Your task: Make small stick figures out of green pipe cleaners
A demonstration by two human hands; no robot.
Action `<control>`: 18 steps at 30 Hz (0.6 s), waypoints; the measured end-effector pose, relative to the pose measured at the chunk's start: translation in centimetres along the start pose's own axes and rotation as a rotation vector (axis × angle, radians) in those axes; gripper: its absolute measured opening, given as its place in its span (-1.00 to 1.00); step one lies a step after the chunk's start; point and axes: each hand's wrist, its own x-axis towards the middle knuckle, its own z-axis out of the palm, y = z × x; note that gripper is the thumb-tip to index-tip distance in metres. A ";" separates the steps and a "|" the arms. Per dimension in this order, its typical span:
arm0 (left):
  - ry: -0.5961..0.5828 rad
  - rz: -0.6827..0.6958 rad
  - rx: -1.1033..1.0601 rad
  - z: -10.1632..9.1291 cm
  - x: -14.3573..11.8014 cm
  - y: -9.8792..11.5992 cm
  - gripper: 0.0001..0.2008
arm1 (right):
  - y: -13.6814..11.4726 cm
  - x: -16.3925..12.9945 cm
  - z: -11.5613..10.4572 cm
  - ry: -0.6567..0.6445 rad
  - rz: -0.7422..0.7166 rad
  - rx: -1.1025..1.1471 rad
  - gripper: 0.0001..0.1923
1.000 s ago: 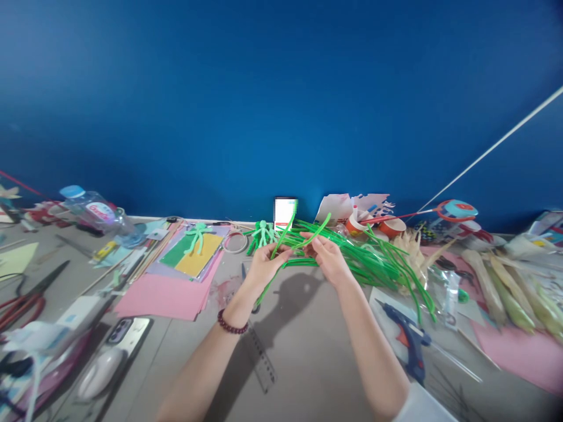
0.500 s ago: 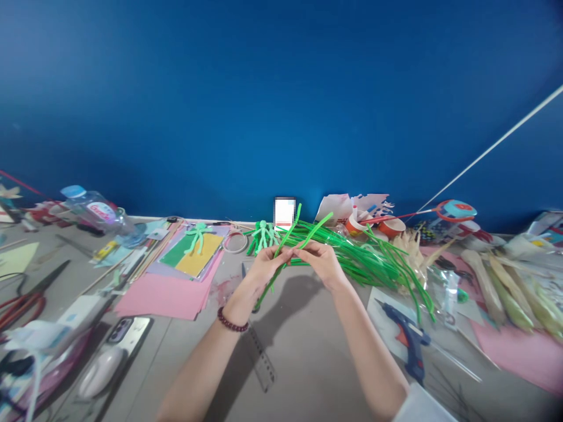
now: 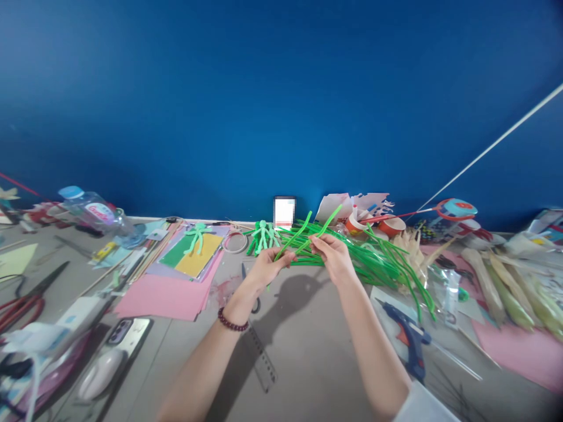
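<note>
Two hands (image 3: 264,271) – two green figures (image 3: 263,234) – one glue gun (image 3: 407,340)

No writing can be made out: the water bottle (image 3: 94,212) at the far left of the bench (image 3: 303,357) carries a pink-and-white label (image 3: 99,210) too blurred to read, and the small card (image 3: 284,212) against the wall is pixelated.

The left hand (image 3: 264,268) and the right hand (image 3: 333,255) pinch green pipe cleaners (image 3: 308,230) above the grey tabletop (image 3: 308,351). Behind them lies a pile of green pipe cleaners (image 3: 378,258). A blue glue gun (image 3: 407,334) lies to the right.
</note>
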 end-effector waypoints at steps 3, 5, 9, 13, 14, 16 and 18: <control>-0.028 -0.040 -0.101 -0.3 0.2 -0.2 -0.66 | -0.9 0.3 -1.3 0.030 -0.018 0.101 -0.74; -0.025 -0.082 -0.220 -0.7 0.7 -0.5 -0.63 | -1.5 0.4 -2.0 0.037 -0.028 0.113 -0.73; -0.027 -0.160 -0.411 -1.2 1.4 -1.0 -0.63 | -2.1 -0.1 -1.9 -0.005 0.018 0.144 -0.73; -0.035 -0.063 -0.476 -0.3 1.1 -1.2 -0.76 | -1.2 -0.7 0.0 -0.130 0.126 0.200 -0.72; -0.032 -0.030 -0.483 0.0 1.0 -1.2 -0.77 | -0.8 -0.8 0.5 -0.147 0.145 0.199 -0.71; -0.036 -0.003 -0.465 0.5 0.8 -1.3 -0.79 | 0.0 -0.9 1.5 -0.147 0.171 0.169 -0.70; 0.004 -0.007 -0.460 0.7 0.8 -1.5 -0.80 | 0.9 -0.9 2.0 -0.141 0.168 0.140 -0.71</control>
